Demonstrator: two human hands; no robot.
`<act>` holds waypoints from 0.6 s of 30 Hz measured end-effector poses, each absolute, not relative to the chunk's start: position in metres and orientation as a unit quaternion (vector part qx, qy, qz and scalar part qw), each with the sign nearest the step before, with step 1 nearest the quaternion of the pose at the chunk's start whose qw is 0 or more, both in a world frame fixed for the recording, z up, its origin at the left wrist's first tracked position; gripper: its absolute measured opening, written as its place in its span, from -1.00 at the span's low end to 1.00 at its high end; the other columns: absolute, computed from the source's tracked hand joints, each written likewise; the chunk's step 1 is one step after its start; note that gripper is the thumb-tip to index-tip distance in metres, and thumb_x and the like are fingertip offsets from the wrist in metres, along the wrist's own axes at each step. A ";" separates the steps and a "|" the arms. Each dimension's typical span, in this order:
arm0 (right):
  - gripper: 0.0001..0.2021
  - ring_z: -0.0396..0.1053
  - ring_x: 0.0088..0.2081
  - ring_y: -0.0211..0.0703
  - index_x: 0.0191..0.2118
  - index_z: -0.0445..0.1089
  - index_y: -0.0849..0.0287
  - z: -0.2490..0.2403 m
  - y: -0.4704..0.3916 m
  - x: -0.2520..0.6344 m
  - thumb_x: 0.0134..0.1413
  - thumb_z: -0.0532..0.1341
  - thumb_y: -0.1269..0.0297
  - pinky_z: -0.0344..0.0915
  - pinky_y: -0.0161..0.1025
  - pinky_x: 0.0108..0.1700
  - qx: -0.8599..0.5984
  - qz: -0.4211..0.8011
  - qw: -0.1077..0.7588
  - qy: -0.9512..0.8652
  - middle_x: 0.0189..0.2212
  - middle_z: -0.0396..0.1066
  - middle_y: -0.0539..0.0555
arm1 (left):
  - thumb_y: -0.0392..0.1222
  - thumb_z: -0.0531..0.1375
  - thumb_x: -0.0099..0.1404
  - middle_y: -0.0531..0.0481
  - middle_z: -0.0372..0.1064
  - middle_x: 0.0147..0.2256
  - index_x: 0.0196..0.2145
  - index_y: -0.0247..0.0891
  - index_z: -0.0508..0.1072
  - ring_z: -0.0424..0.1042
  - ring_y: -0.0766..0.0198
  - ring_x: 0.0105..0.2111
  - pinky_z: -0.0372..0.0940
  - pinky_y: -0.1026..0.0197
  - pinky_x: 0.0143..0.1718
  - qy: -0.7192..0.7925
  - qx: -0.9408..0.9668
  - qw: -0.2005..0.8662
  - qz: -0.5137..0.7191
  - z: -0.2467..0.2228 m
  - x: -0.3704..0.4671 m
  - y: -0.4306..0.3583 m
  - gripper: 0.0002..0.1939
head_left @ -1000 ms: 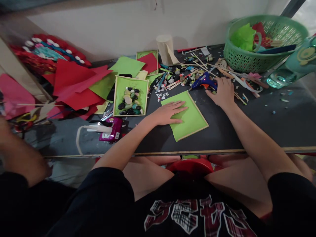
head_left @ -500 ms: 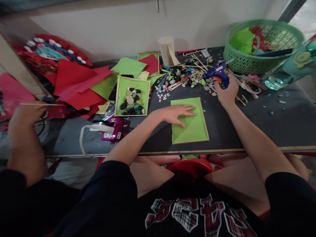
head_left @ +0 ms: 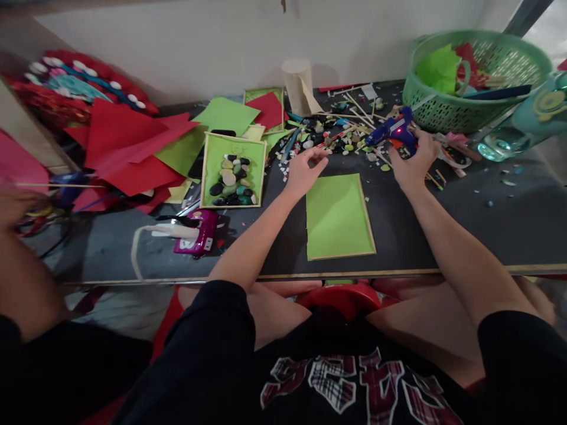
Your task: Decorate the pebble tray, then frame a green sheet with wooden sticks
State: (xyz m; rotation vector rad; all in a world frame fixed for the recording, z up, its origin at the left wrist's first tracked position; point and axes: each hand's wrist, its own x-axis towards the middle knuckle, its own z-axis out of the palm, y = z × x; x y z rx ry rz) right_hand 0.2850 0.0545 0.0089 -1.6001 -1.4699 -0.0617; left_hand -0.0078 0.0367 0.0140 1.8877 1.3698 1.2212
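My right hand [head_left: 415, 162] is wrapped around the handle of a blue hot glue gun [head_left: 394, 128], its small red light lit and its nozzle pointing left over the scattered sticks and pebbles. Just past the upper left corner of a light green sheet [head_left: 340, 218], my left hand [head_left: 306, 171] hovers with thumb and fingers apart, and I see nothing in it. Thin wooden sticks edge the sheet on its right and bottom sides. Beyond the left hand lies a pile of pebbles [head_left: 319, 133], mixed with sticks and paper bits.
A framed green panel with pebbles [head_left: 234, 171] lies left of my left arm. Nearby are a purple power socket [head_left: 199, 233] with a white plug, red paper [head_left: 128, 147], a paper roll [head_left: 297, 88], a green basket [head_left: 473, 106] and a bottle [head_left: 527, 121]. A co-worker's hand [head_left: 20, 209] is far left.
My left hand has lifted off the green sheet and moved up and left toward the pebbles. The glue gun stays in my right hand. The co-worker's hand has shifted left.
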 end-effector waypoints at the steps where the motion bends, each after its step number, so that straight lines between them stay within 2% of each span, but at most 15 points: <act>1: -0.50 0.34 0.12 0.20 0.03 0.35 0.11 0.009 0.054 0.284 -0.11 0.36 0.19 0.20 0.24 0.23 -0.643 -0.023 0.467 -0.607 0.03 0.44 0.17 | -0.22 0.27 0.35 -0.06 0.62 -0.18 -0.11 -0.22 0.58 0.56 0.23 -0.23 0.41 0.23 -0.21 0.500 0.695 0.257 0.448 0.012 -0.006 0.036 -0.83; 3: -0.50 0.33 0.12 0.19 0.04 0.35 0.06 0.010 0.051 0.280 -0.06 0.36 0.11 0.23 0.24 0.21 -0.624 -0.014 0.471 -0.623 0.04 0.44 0.17 | -0.16 0.30 0.34 -0.10 0.62 -0.10 -0.03 -0.21 0.55 0.58 0.19 -0.15 0.45 0.19 -0.14 0.489 0.701 0.274 0.441 0.009 -0.001 0.033 -0.75; 7: -0.52 0.31 0.15 0.17 0.02 0.36 0.01 0.011 0.046 0.267 0.00 0.36 -0.03 0.23 0.23 0.23 -0.594 0.004 0.481 -0.644 0.07 0.44 0.17 | 0.08 0.34 0.33 -0.16 0.58 0.02 0.09 -0.18 0.47 0.58 0.07 0.02 0.48 0.10 -0.02 0.464 0.698 0.331 0.432 0.004 0.007 0.031 -0.53; 11: -0.47 0.34 0.11 0.20 -0.01 0.36 0.08 0.011 0.044 0.259 -0.07 0.35 -0.07 0.23 0.27 0.21 -0.584 0.025 0.480 -0.654 0.00 0.45 0.17 | 0.24 0.34 0.27 -0.16 0.60 -0.02 0.01 -0.21 0.50 0.59 0.06 0.01 0.49 0.06 0.02 0.417 0.676 0.422 0.436 -0.001 0.011 0.033 -0.46; 14: -0.46 0.33 0.12 0.21 0.01 0.35 0.08 0.014 0.042 0.257 -0.05 0.33 -0.08 0.24 0.27 0.20 -0.595 0.038 0.465 -0.655 0.02 0.44 0.18 | 0.26 0.37 0.22 -0.17 0.62 -0.07 -0.04 -0.24 0.52 0.61 0.08 -0.02 0.50 0.09 0.01 0.397 0.656 0.469 0.438 -0.001 0.012 0.032 -0.44; 18: -0.51 0.28 0.18 0.24 0.09 0.32 -0.02 0.022 0.034 0.254 0.05 0.28 -0.04 0.18 0.32 0.22 -0.619 0.056 0.426 -0.658 0.09 0.42 0.18 | 0.16 0.38 0.25 -0.16 0.63 -0.10 -0.12 -0.26 0.54 0.62 0.14 -0.06 0.49 0.12 0.02 0.393 0.632 0.494 0.449 0.002 0.013 0.029 -0.55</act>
